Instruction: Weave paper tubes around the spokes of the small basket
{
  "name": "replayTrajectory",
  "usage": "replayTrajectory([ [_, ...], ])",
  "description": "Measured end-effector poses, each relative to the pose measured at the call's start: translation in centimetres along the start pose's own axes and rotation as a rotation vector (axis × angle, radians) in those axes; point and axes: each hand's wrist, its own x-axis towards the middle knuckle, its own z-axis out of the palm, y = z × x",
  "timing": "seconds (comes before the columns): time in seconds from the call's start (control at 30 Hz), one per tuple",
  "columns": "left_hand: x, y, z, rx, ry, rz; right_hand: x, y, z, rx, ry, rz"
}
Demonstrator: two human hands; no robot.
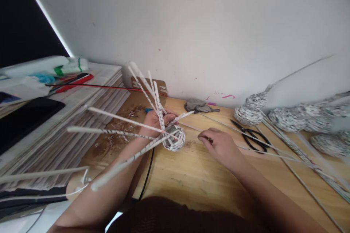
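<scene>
A small round basket [175, 142] woven from rolled newspaper tubes is held above the table. Several long paper spokes [117, 121] fan out from it to the left, up and toward me. My left hand [163, 117] is closed around the far side of the weave, its fingers partly hidden by the spokes. To the right of the basket, my right hand [214, 141] is closed in a pinch on a thin paper tube [190, 127]. This tube runs from the weave to my fingers and seems to come out beyond the hand toward the right.
Black scissors [255, 139] lie right of my right hand, near loose paper tubes [303, 156]. Finished woven pieces [248, 114] stand along the wall. A grey cloth [199, 105] lies at the back. Stacked paper [104, 91] with a phone [32, 116] on it rises at left.
</scene>
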Motion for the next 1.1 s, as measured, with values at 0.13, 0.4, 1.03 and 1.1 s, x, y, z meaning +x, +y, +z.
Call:
replayTrajectory([
  [0.13, -1.6, 0.4, -0.8, 0.045, 0.031, 0.002, -0.9, -0.8, 1.3, -0.021, 0.077, 0.007],
  [0.4, -6.6, 1.3, -1.3, 0.269, 0.129, 0.100, -1.5, -6.9, 4.2, 1.392, -0.441, 0.207],
  [1.03, -14.4, 1.9, -7.0, 0.524, 0.160, 0.071, 2.4, -8.7, 6.9, 0.446, -0.169, -0.146],
  [1.1, -14.5, 2.1, -7.6, 0.543, 0.190, 0.082, 4.5, -8.3, 7.4, 0.108, -0.096, -0.230],
])
